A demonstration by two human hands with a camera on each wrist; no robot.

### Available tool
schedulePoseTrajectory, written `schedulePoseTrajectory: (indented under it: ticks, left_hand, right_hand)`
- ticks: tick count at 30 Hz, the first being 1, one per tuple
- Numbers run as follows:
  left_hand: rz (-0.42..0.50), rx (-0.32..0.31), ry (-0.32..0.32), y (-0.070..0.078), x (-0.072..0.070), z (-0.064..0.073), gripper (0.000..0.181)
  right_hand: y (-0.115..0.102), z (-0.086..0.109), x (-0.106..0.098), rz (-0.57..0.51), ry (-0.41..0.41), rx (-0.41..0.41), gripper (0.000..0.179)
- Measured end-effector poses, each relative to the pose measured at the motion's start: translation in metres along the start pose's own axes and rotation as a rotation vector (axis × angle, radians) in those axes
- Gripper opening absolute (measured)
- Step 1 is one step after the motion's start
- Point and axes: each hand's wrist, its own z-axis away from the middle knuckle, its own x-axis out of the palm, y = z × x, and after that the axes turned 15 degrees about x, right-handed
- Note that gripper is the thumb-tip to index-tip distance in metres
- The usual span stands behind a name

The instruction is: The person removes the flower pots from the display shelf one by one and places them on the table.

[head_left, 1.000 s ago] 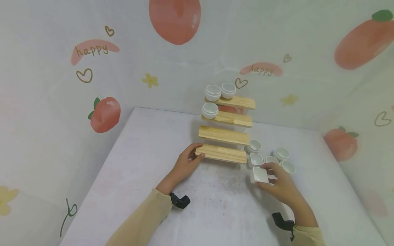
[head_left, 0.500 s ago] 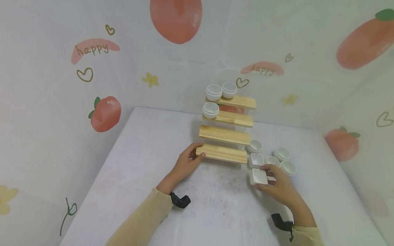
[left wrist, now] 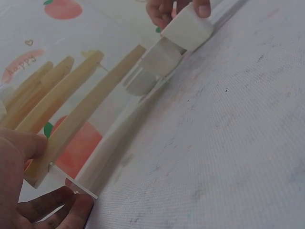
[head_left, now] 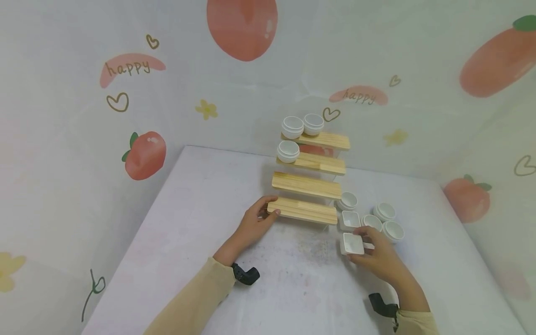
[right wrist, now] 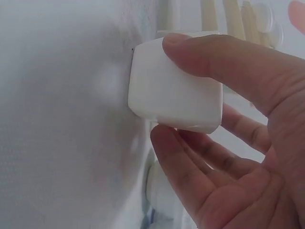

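Observation:
A tiered rack with wooden boards stands at the middle of the table. My left hand (head_left: 254, 223) grips the left end of its lowest board (head_left: 302, 210), with the thumb on top; in the left wrist view other fingers lie beside the clear support (left wrist: 74, 182). My right hand (head_left: 378, 253) pinches a small white square dish (head_left: 352, 244) between thumb and fingers, its opening facing up. In the right wrist view the dish (right wrist: 174, 83) is at or just over the tabletop; contact is hard to tell. Behind it sits another square dish (head_left: 350, 220).
Several round white bowls (head_left: 385, 212) stand right of the rack. Two bowls (head_left: 292, 127) sit on the top board's left end, and one bowl (head_left: 288, 151) on the board below. A printed cloth wall (head_left: 251, 93) rises behind the table (head_left: 284, 284).
The square dish has come down slightly and towards me in my right hand, and its handle-like gap at the fingers has narrowed. My left hand keeps its hold on the board.

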Motion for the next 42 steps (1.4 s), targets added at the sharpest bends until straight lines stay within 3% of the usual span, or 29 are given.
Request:
schedulePoseTrajectory:
  ticks: [6,16,21,31,38,42]
  left_hand:
    - [0.012,0.002,0.013,0.0,0.0,0.001,0.043]
    - [0.007,0.015,0.002,-0.001,-0.002,0.001,0.045]
    - [-0.001,0.013,0.001,-0.003,-0.001,0.0,0.044]
    - [-0.002,0.004,0.0,-0.003,-0.002,0.002,0.045]
    - [0.004,0.006,-0.008,-0.001,-0.001,0.001,0.043]
    - [0.007,0.018,-0.008,0.0,-0.001,0.0,0.043]
  right_hand:
    - [-0.004,0.001,0.0,0.025,0.006,-0.019,0.072]
    - [-0.014,-0.002,-0.017,0.045,0.042,-0.148,0.07]
    - [-0.027,-0.008,-0.022,0.067,0.077,-0.178,0.063]
    - [-0.07,-0.036,-0.019,-0.039,0.212,-0.383,0.046]
    - [-0.093,-0.058,-0.009,-0.086,0.211,-0.381,0.045]
    - [-0.098,-0.062,0.0,-0.064,0.157,-0.345,0.045]
